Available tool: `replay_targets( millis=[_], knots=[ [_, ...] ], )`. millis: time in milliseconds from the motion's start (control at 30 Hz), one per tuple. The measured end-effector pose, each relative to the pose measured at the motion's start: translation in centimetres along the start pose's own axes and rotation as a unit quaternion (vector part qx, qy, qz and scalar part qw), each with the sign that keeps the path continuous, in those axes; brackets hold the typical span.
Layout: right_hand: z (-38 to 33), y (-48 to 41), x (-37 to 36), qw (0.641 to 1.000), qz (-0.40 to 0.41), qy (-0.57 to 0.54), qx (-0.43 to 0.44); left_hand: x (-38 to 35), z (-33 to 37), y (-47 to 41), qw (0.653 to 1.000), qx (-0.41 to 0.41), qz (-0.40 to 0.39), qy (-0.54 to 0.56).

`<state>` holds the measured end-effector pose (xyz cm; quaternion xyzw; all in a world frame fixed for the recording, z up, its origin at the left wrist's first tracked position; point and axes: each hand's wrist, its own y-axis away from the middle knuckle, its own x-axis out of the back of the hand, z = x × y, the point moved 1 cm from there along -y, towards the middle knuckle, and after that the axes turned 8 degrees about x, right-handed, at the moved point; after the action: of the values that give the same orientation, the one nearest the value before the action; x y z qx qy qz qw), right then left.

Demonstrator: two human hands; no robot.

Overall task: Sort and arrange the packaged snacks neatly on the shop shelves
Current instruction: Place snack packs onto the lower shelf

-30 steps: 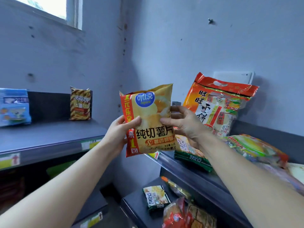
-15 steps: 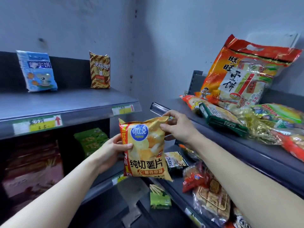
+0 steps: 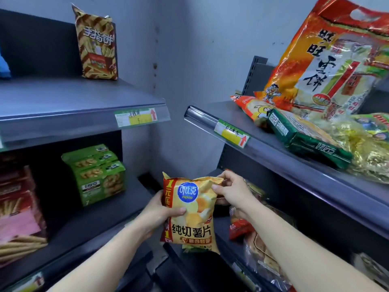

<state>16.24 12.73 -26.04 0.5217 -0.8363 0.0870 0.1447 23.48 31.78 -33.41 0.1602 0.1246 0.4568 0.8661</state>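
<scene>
Holding chip bag (image 3: 192,220): left hand (image 3: 161,213) gripping side edge, right hand (image 3: 233,190) pinching top corner. Risk of crushed chips if squeezed harder.

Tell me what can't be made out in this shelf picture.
Head view:
- Blue pack: cut off by the left edge.
- Price tag: handwriting too small to read.
- Green pack: mostly hidden behind the chip bag.
- Red pack: partly covered by the right arm.
</scene>
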Motion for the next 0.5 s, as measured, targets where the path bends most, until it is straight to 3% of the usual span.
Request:
replay_targets(
  millis=[200, 333, 500],
  knots=[
    [5.6, -6.7, 3.9, 0.996, 0.028, -0.066, -0.055, -3.2, 1.0, -7.3, 0.999, -0.008, 0.053, -0.010],
    [11.1, -10.8, 6.9, 0.974, 0.138, 0.172, -0.052, -4.7, 2.2, -11.5, 0.998, -0.024, 0.059, -0.020],
    [15.3, -14.0, 8.9, 0.914, 0.135, 0.376, -0.070, -5.7, 3.4, -15.1, 0.998, -0.032, 0.049, -0.023]
  ],
)
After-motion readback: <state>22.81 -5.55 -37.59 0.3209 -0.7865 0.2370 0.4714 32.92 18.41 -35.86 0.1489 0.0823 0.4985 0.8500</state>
